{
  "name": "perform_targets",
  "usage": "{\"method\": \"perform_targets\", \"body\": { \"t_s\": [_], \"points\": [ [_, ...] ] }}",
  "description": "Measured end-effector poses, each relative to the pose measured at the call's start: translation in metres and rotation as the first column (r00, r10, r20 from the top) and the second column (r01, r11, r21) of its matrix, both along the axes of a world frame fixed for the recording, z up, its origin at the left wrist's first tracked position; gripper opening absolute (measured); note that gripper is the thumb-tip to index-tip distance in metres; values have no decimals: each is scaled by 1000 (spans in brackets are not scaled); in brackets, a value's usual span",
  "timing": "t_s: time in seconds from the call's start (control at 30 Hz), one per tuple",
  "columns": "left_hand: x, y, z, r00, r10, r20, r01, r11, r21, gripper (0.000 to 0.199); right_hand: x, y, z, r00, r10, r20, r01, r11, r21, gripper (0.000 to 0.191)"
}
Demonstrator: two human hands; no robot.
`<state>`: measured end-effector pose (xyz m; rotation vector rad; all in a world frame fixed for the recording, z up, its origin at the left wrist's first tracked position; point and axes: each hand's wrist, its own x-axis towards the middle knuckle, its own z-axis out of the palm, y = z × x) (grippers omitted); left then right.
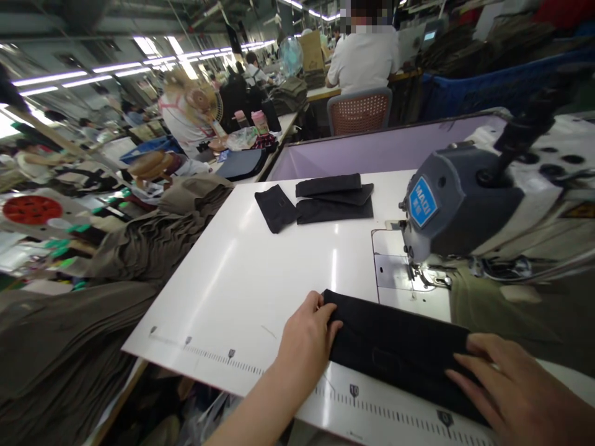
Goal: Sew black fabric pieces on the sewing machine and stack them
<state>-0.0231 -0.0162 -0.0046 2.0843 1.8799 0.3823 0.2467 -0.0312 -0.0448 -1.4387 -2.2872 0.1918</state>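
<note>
A long folded piece of black fabric (395, 347) lies at the front of the white sewing table (223, 279), just above the printed ruler. My left hand (309, 334) pinches its left end between thumb and fingers. At the right end, my right hand (506, 384) grips the same piece, its thumb below and fingers on top. Beyond the fabric stands a sewing machine (460, 192), its lit needle area (421, 279) a short way from the cloth. Farther back on the table lie a small black fabric piece (276, 207) and a few folded black strips (334, 210).
Piles of olive-brown cloth (93, 322) line the table's left side. Olive fabric (493, 310) sits under the machine arm. A lilac partition (362, 152) rises behind the table. Past it are a chair (360, 114), a seated person in white (367, 59) and a blue bin (478, 93).
</note>
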Motion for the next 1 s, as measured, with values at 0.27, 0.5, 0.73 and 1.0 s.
{"method": "perform_targets", "body": {
  "t_s": [0.27, 0.5, 0.73, 1.0],
  "points": [
    [10, 4, 10, 847, -505, -168, 523, 848, 84, 34, -14, 7, 9, 919, 325, 225, -361, 922, 140, 48],
    [37, -5, -9, 914, -299, -275, 329, 941, 72, 66, -26, 11, 11, 931, 278, 236, -323, 930, 178, 31],
    [31, 2, -16, 902, -331, -276, 358, 932, 51, 68, -28, 9, 12, 944, 267, 193, -292, 950, 115, 32],
    [32, 47, 8, 715, -637, -290, 677, 733, 61, 27, -13, 56, 43, 930, 355, -98, -368, 905, -212, 25]
  ]
}}
